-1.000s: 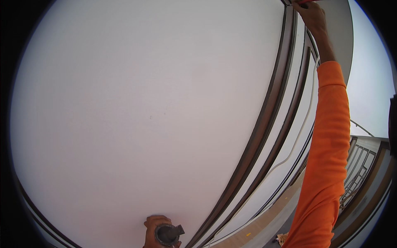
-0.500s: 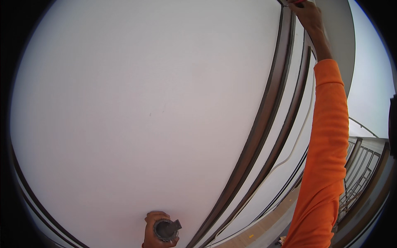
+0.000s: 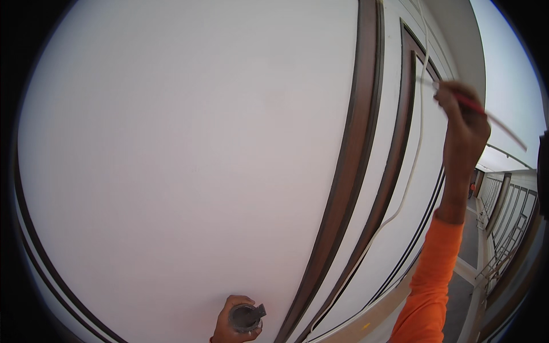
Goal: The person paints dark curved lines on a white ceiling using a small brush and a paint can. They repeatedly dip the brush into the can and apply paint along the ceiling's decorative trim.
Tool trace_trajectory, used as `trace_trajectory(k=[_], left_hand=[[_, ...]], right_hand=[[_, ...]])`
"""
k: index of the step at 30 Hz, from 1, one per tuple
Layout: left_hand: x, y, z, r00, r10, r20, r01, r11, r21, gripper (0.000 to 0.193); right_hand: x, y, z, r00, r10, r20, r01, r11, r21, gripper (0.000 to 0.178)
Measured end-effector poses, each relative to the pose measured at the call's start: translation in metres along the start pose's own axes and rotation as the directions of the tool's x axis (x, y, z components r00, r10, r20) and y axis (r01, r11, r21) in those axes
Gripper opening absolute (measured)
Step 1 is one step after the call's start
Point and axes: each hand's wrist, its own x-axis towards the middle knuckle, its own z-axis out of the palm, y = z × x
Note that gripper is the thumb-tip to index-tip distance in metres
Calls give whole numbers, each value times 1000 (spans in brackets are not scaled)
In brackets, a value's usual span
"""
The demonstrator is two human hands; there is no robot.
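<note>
My left hand (image 3: 223, 324) is wrapped round a small round cup (image 3: 249, 330) at the bottom of the head view. Dark grey paint lies inside the cup, and a flat dark piece (image 3: 260, 310) juts over its rim. Up at the right, my right hand (image 3: 468, 121) grips a slim paintbrush (image 3: 470, 103) with a red section and a long pale handle. The brush's tip is blurred, in front of the panelled wall; I cannot tell whether it touches anything. An orange sleeve covers my right forearm.
A large white panel (image 3: 189, 154) fills the left and middle, edged on the right by brown strips with dark borders (image 3: 347, 154). A pale cable (image 3: 407, 194) hangs along the wall. Far right are a metal railing (image 3: 510, 214), a walkway (image 3: 457, 306) and a distant person in orange (image 3: 472, 189).
My right hand has come down and rightward from the top of the brown strip, bringing the paintbrush with it. The cup in my left hand appears slightly farther right as the view has shifted.
</note>
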Motion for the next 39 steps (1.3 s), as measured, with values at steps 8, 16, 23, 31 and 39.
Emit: trace_trajectory(k=[8, 16, 23, 31, 39], left_hand=[[98, -13, 74, 957, -91, 277, 103, 994, -28, 57], [169, -30, 166, 939, -245, 243, 193, 957, 217, 68], [170, -51, 177, 854, -292, 431, 221, 953, 207, 70], [151, -57, 198, 783, -317, 534, 266, 948, 173, 72], [127, -61, 192, 790, -269, 551, 217, 963, 158, 68]], right_hand=[[-234, 17, -85, 691, 638, 340, -717, 547, 432, 9], [-288, 66, -132, 379, 841, 387, -874, 187, 449, 7], [-302, 41, -148, 315, 874, 371, -913, 173, 368, 9], [-295, 22, -152, 325, 842, 430, -934, 358, 5, 11], [-306, -5, -140, 346, 681, 646, -722, 632, -280, 20]])
